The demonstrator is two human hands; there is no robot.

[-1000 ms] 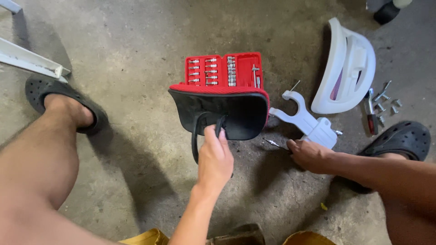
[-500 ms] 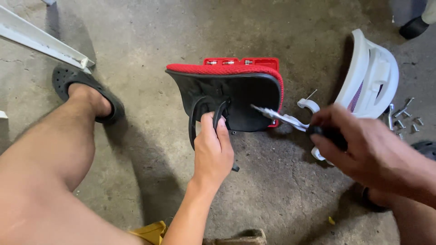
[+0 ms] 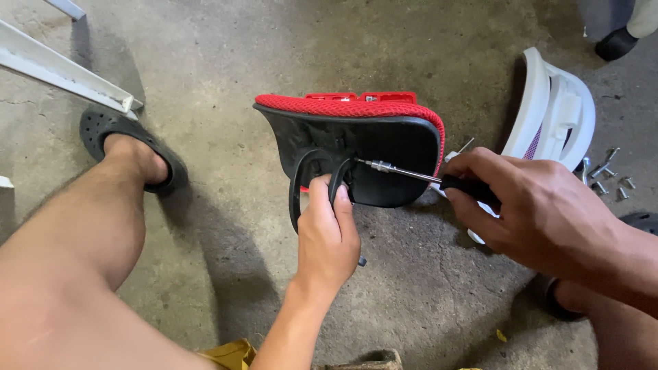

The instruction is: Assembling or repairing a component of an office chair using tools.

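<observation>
Rough grey concrete floor (image 3: 205, 82) fills the view, stained and cracked, with a white metal bar (image 3: 65, 72) lying across the 10 o'clock corner. At the centre stands a black plastic chair part (image 3: 384, 147) topped with red mesh padding (image 3: 349, 107), tilted up on its edge so that its dark underside faces the camera. Behind its upper rim, at 12 o'clock, a strip of a red tool case (image 3: 360, 96) just shows.

The left hand (image 3: 327, 236) comes up from 6 o'clock and is curled around a black looped bracket (image 3: 301, 185) on the underside of the part, fingers wrapped over the loop and thumb against it. The right hand (image 3: 541, 209) enters from 3 o'clock and is closed in a fist around the dark handle of a screwdriver (image 3: 418, 174); its metal shaft runs toward 9 o'clock, and the tip meets the underside of the part just beside the left fingers.

At 2 o'clock a white curved plastic shell (image 3: 558, 113) leans on the floor, with a scatter of small silver screws (image 3: 606, 179) just to its right. The person's bare left leg and foot in a dark clog (image 3: 113, 133) rest at 9 o'clock. Another dark clog (image 3: 641, 220) peeks out at 3 o'clock behind the right forearm.
</observation>
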